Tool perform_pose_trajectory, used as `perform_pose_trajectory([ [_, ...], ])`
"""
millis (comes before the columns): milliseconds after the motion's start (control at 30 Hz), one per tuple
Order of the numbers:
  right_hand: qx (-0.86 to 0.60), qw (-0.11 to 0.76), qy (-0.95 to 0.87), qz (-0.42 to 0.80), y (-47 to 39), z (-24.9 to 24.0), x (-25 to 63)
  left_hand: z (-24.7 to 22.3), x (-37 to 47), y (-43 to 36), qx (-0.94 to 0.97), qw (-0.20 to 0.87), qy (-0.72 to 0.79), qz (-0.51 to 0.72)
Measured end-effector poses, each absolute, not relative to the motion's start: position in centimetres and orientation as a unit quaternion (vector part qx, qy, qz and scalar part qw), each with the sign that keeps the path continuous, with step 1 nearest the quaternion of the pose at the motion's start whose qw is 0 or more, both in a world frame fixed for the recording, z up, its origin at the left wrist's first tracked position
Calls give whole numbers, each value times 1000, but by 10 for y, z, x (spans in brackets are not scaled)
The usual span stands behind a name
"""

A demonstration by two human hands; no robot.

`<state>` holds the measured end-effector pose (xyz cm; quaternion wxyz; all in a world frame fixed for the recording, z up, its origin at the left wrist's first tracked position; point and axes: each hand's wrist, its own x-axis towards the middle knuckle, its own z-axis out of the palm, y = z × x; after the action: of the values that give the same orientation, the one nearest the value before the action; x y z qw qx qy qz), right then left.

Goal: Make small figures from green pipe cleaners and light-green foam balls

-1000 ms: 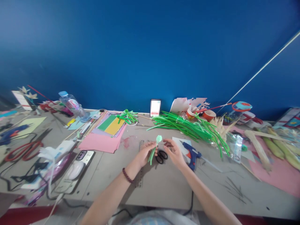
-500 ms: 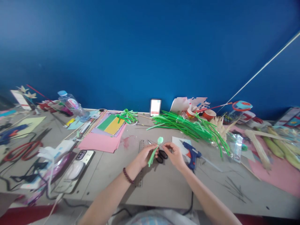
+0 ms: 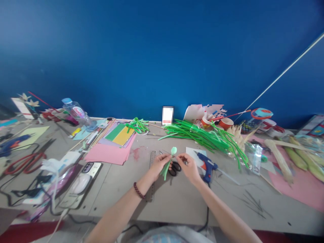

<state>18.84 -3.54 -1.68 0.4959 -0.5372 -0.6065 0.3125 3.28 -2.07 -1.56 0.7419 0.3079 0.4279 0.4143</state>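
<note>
My left hand gripped the green bundle over the desk, near the scissors, its pale tip poking up past my fingers. My right hand was pinched closed just beside it; on what, I couldn't tell. A slack left grip could have let the strands splay; a hard tug might have bent the tip.

I can't tell what, if anything, the right hand pinches; the left hand hides the black-handled scissors' middle; that propped screen is pixelated!
</note>
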Motion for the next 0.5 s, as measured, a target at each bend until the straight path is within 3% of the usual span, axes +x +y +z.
perform_pose_trajectory([
  [200, -552, 490, -593, 323, -36, -15, 189, -16, 34, -22, 440, 641, 460, 429],
  [500, -550, 478, -602, 325, -36, -20, 187, -12, 31, -28, 687, 349, 474, 426],
])
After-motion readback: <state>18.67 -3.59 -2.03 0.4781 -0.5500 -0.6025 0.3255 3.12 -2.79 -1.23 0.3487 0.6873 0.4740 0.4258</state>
